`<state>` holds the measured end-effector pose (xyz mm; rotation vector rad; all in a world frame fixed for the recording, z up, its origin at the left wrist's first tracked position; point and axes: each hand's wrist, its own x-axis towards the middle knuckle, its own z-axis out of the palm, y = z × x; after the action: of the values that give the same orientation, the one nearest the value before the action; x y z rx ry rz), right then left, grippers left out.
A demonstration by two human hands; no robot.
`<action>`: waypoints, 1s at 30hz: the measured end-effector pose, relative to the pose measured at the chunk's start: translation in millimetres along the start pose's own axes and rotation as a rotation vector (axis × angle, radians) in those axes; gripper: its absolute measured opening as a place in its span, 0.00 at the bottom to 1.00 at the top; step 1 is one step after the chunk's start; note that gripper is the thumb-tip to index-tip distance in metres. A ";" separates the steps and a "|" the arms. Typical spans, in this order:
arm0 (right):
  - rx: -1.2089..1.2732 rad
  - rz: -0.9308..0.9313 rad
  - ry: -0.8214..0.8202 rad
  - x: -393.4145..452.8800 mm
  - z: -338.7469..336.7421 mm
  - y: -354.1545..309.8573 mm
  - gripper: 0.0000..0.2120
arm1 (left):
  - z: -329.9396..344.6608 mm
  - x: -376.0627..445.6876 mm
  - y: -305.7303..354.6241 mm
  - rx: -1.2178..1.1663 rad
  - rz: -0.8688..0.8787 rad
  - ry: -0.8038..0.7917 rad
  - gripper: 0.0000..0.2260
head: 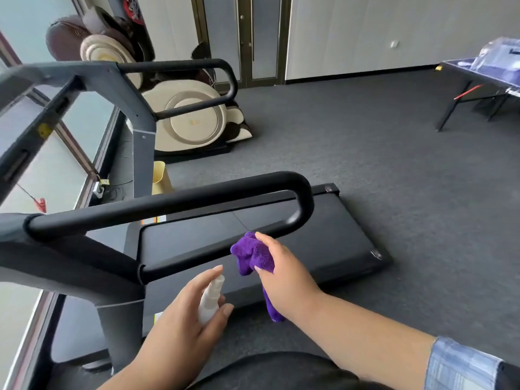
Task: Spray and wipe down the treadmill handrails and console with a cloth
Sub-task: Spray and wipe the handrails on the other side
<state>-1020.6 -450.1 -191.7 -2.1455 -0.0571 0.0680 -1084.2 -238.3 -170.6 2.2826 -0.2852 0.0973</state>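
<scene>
Left hand: the left hand [194, 313] is gripping the spray bottle [210, 299] — fingers are wrapping round its body, the forefinger is lying along the top, above the nozzle.
Bottle: white and small, it is tilting up and away from the person, its nozzle end pointing toward the near handrail [174, 204].
Right hand: the right hand [284, 277] is clutching the cloth [254, 256], fingers curling over the bunched part, thumb pressing on its near side.
Cloth: purple and fluffy, it is bunching up at the fingertips just under the lower bar of the near handrail — whether it is touching the bar cannot be told; a tail of it is hanging down below the palm.
Near handrail: a black loop, it is running from the grey upright [118, 313] out to the right, bending round and coming back as a lower bar.
Far handrail: a second black loop [197, 80] is standing beyond the deck.
Deck: the black belt [337, 235] is lying below both hands on grey carpet [394, 164].
Background: a cream and brown massage chair [185, 116] is sitting behind the far handrail; a dark table [478, 85] is standing far right.
</scene>
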 end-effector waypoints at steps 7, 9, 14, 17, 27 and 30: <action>0.288 0.189 0.055 -9.3 -43.9 20.7 0.16 | 39.5 25.8 32.6 -0.026 0.041 -0.026 0.28; 0.363 0.183 0.021 -3.8 -62.3 29.5 0.17 | 54.4 39.2 48.2 -0.004 0.047 -0.022 0.30; 0.780 0.165 0.012 13.8 -134.9 70.9 0.15 | 114.2 80.6 101.3 -0.006 0.060 0.005 0.23; 0.840 0.134 0.038 26.2 -196.7 104.7 0.09 | 166.7 114.7 141.4 -0.024 0.047 0.021 0.22; 0.692 0.181 0.124 101.0 -343.3 197.4 0.20 | 285.8 228.5 225.9 -0.107 -0.085 0.178 0.22; 0.676 0.200 0.130 142.3 -361.3 204.7 0.22 | 291.7 257.8 216.7 -0.143 -0.197 0.257 0.24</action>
<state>-850.0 -854.0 -170.9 -1.4688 0.2278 0.0547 -891.4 -639.9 -164.9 2.1152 0.0647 0.2584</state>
